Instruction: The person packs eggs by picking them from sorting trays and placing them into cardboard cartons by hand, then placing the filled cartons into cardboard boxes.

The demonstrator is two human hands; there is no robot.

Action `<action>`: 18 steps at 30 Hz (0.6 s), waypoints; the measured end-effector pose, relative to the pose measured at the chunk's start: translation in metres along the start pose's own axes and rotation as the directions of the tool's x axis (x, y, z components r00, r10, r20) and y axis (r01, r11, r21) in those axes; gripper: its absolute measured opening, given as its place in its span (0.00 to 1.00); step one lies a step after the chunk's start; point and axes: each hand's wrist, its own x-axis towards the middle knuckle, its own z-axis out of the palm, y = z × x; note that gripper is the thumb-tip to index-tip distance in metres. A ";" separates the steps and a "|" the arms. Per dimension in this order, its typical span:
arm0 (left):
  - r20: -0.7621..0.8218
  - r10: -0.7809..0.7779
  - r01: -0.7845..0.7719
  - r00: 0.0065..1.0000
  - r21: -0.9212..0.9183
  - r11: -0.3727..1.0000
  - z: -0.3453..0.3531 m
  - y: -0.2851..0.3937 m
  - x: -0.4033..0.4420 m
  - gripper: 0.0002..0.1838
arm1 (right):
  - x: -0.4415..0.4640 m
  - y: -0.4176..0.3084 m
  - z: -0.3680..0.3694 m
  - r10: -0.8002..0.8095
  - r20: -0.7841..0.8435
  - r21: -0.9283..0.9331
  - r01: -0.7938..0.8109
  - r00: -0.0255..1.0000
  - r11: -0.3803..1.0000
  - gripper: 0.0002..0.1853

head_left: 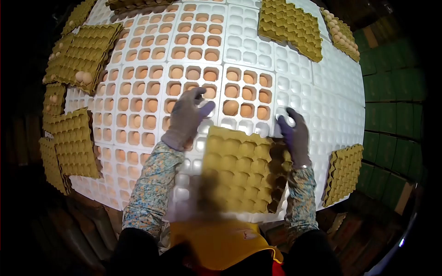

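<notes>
White tray array: while white foam trays (338,92) are covering the work surface, those at the left are mostly carrying eggs and those at the right are showing bare cells.
Green boxes: stacks (391,106) are standing beyond the right edge of the array.
Outer pulp trays: olive-brown egg trays (76,145) are resting around the left, far and right margins, some of them holding loose eggs (84,77).
Near pulp tray: one pulp tray (237,172) is lying over the near side of the array, in front of the yellow apron (216,241); its lower left is blurring.
Center foam tray: this unit (244,125) is sitting just beyond the near pulp tray, its near row of cells showing bare.
Left hand: the gloved left hand (189,112) is opening in a loose curve above cells just left of the center foam tray.
Right hand: the gloved right hand (292,133) is also spreading open, fingers curving, near the right edge of the near pulp tray.
Brown eggs: nine eggs (230,108) are occupying the center foam tray's three farther rows.
</notes>
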 end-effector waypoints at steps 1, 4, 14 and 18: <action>0.019 -0.087 0.089 0.996 -0.110 0.990 -0.012 0.001 -0.004 0.29 | -0.015 0.005 -0.023 0.041 -0.064 -0.141 -0.050 0.997 0.989 0.27; 0.030 0.197 -0.199 0.980 0.160 0.967 0.013 0.003 0.000 0.29 | -0.063 0.075 -0.050 0.342 -0.003 -0.299 -0.327 0.940 0.896 0.39; -0.048 0.078 -0.072 0.996 0.120 0.990 0.006 0.000 0.013 0.28 | -0.107 0.056 -0.090 0.493 0.473 0.228 -0.642 0.730 0.732 0.18; 0.056 0.242 -0.248 0.969 0.253 0.935 0.018 -0.038 -0.006 0.28 | -0.125 0.061 -0.166 0.472 0.283 0.337 -0.547 0.835 0.766 0.19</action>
